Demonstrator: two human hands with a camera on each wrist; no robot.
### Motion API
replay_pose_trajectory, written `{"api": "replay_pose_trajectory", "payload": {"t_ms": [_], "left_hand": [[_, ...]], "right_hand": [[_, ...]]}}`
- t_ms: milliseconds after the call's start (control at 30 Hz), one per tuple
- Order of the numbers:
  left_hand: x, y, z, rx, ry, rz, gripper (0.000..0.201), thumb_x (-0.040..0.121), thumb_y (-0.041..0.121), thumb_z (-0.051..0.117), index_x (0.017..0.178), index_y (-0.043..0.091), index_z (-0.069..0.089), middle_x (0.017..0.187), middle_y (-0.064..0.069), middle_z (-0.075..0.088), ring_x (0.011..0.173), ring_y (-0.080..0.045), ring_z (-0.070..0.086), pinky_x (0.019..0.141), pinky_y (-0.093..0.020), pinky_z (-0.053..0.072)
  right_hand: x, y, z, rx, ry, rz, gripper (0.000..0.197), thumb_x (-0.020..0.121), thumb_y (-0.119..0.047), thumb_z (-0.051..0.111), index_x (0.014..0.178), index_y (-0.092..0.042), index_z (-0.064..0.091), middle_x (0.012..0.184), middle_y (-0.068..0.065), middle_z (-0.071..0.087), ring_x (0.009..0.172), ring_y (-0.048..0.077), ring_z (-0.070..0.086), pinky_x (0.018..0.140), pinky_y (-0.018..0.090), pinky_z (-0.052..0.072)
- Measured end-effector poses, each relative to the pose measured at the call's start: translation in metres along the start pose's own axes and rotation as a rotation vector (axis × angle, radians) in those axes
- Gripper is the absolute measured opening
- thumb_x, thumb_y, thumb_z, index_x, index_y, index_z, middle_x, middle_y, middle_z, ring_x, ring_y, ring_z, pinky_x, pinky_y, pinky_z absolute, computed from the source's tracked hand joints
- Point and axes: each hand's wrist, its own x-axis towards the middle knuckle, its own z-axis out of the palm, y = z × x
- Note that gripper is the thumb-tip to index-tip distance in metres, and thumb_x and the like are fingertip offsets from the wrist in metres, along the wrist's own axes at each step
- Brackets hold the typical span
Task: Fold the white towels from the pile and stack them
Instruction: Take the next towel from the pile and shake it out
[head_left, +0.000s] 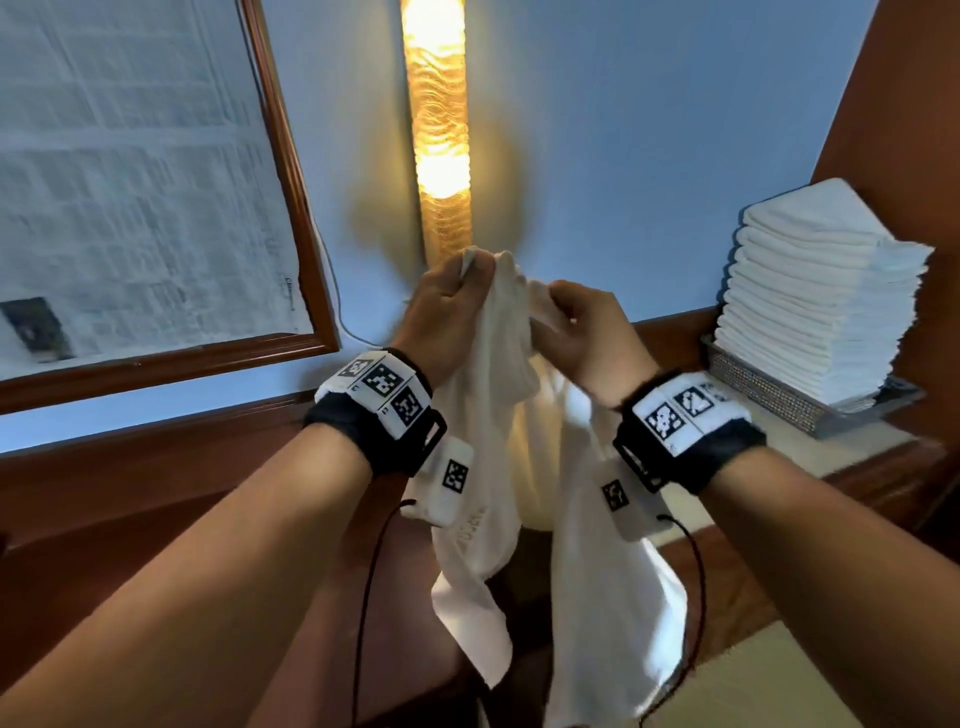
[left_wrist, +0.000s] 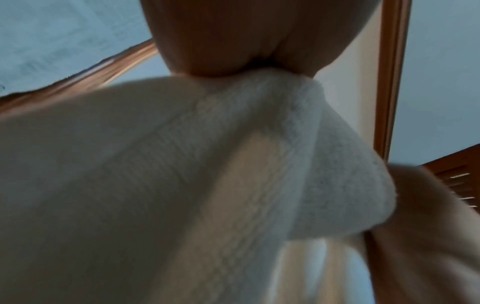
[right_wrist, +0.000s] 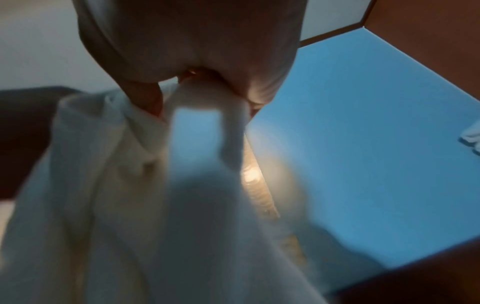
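A white towel (head_left: 498, 467) hangs crumpled in the air between both hands, its lower corners drooping below the wrists. My left hand (head_left: 447, 306) pinches its upper edge near a corner, close in front of the wall lamp. My right hand (head_left: 582, 327) grips the same upper edge just to the right. In the left wrist view the towel (left_wrist: 182, 174) bunches under my curled left hand (left_wrist: 246, 67). In the right wrist view the towel (right_wrist: 145, 205) hangs from my right hand (right_wrist: 197, 78). A tall stack of folded white towels (head_left: 821, 296) stands at the right.
The stack rests in a shallow tray (head_left: 774, 395) on a wooden counter (head_left: 872, 457) at the right. A lit vertical wall lamp (head_left: 439, 130) glows behind the hands. A wood-framed board (head_left: 156, 182) hangs on the left wall. Dark wood furniture lies below.
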Motion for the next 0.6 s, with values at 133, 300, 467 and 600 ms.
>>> {"api": "replay_pose_trajectory", "payload": {"t_ms": [133, 300, 467, 600], "left_hand": [[-0.042, 0.025, -0.025, 0.090, -0.078, 0.039, 0.030, 0.107, 0.026, 0.046, 0.100, 0.004, 0.065, 0.081, 0.009, 0.057, 0.071, 0.005, 0.049, 0.071, -0.013, 0.040], [-0.097, 0.045, -0.069, 0.162, -0.036, -0.004, 0.026, 0.107, 0.032, 0.042, 0.097, 0.019, 0.062, 0.082, 0.014, 0.058, 0.071, 0.010, 0.052, 0.072, -0.013, 0.041], [-0.137, 0.060, -0.123, 0.090, -0.010, -0.166, 0.029, 0.105, 0.034, 0.047, 0.084, 0.024, 0.063, 0.079, 0.011, 0.062, 0.068, 0.004, 0.058, 0.072, -0.019, 0.048], [-0.165, 0.051, -0.126, 0.102, -0.095, -0.250, 0.028, 0.105, 0.033, 0.048, 0.085, 0.022, 0.064, 0.083, 0.008, 0.063, 0.081, -0.005, 0.061, 0.085, -0.029, 0.049]], "right_hand": [[-0.058, -0.013, 0.020, -0.013, -0.073, 0.075, 0.031, 0.092, -0.013, 0.065, 0.063, -0.018, 0.055, 0.056, -0.007, 0.052, 0.054, -0.001, 0.049, 0.056, 0.016, 0.033], [-0.117, -0.002, 0.044, -0.161, -0.156, 0.301, 0.035, 0.090, -0.026, 0.069, 0.061, -0.017, 0.052, 0.062, -0.005, 0.050, 0.059, 0.011, 0.046, 0.058, 0.027, 0.035], [-0.142, -0.011, 0.051, 0.000, -0.083, 0.392, 0.026, 0.093, -0.010, 0.059, 0.067, -0.016, 0.061, 0.064, -0.005, 0.055, 0.059, 0.008, 0.046, 0.063, 0.028, 0.037], [-0.110, -0.053, 0.073, 0.056, -0.070, 0.357, 0.037, 0.087, 0.005, 0.044, 0.088, -0.018, 0.072, 0.092, -0.002, 0.070, 0.088, 0.013, 0.064, 0.080, 0.024, 0.048]]}}
